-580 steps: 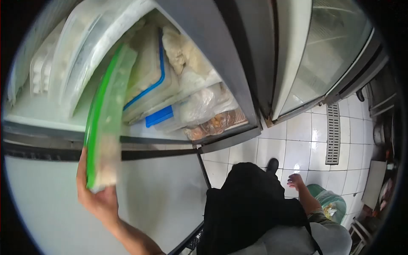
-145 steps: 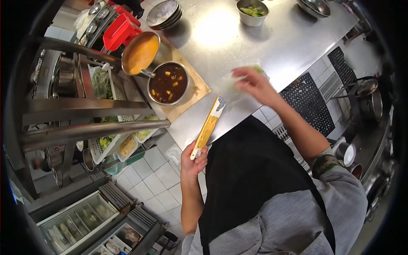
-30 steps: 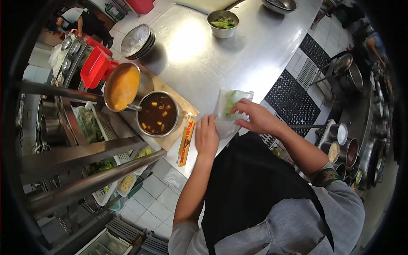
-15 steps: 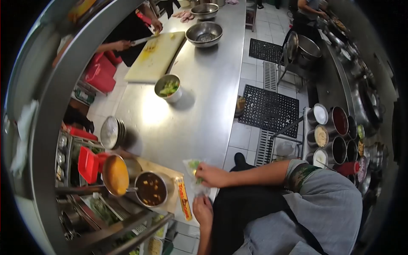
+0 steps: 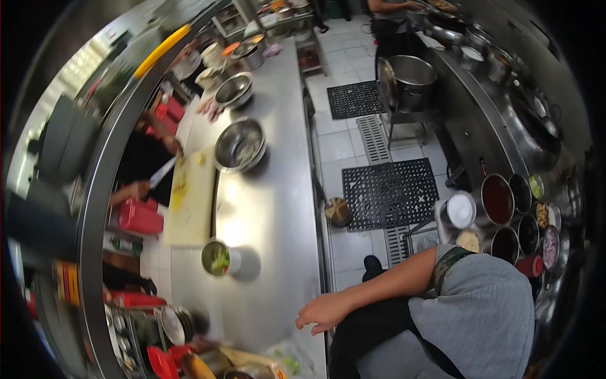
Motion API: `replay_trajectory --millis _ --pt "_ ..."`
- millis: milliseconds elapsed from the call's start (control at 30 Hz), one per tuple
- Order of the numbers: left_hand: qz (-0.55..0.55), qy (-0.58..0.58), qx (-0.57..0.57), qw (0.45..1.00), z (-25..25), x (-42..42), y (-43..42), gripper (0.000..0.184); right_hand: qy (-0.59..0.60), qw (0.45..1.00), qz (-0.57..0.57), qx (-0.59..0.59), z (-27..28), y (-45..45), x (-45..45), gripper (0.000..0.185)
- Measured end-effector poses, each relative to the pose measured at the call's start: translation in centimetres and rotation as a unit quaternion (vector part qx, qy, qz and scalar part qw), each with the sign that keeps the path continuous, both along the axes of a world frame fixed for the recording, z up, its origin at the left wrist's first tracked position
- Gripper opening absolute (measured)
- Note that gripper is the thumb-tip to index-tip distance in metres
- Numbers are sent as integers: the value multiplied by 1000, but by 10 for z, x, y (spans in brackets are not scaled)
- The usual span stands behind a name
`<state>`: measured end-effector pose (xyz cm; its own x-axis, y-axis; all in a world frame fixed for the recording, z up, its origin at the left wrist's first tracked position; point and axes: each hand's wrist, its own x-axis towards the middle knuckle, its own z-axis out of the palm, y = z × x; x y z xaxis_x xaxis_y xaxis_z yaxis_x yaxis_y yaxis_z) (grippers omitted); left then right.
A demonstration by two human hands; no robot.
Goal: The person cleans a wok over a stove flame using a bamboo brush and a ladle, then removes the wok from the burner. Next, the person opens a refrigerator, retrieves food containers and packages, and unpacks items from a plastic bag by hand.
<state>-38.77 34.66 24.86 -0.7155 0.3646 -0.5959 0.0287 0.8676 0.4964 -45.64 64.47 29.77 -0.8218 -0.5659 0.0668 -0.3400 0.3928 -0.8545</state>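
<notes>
- Right grip (image 5: 323,312) looked empty, fingers a bit spread.
- Clear bag (image 5: 292,364) was near it; a bump could spill it.
- Couldn't see left grip.

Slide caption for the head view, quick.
Right hand at the edge of the steel counter, a clear bag of greens nearby.

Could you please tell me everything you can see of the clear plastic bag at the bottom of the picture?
The plastic bag looks thin, clear and crumpled, with bits of greens showing through it. It lies on the metal table, near the table's edge, and the frame cuts off its lower part. The right hand is near but not touching it. Whether the bag is sealed cannot be told.
</notes>
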Motion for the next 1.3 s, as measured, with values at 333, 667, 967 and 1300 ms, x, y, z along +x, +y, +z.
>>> replay_trajectory --millis 333,667,967,1300 --pt "-119 -53 88 988 65 -120 254 29 48 964 -250 -71 91 279 -105 38" --pt "-198 -164 121 959 67 -262 464 36 24 833 -546 -84 27 597 -116 33" --pt "-383 -50 210 898 129 -347 787 27 -353 637 -649 -222 -101 696 58 28" --pt "-413 -48 122 901 135 -428 1059 42 -189 741 -632 -126 -64 994 -103 31"
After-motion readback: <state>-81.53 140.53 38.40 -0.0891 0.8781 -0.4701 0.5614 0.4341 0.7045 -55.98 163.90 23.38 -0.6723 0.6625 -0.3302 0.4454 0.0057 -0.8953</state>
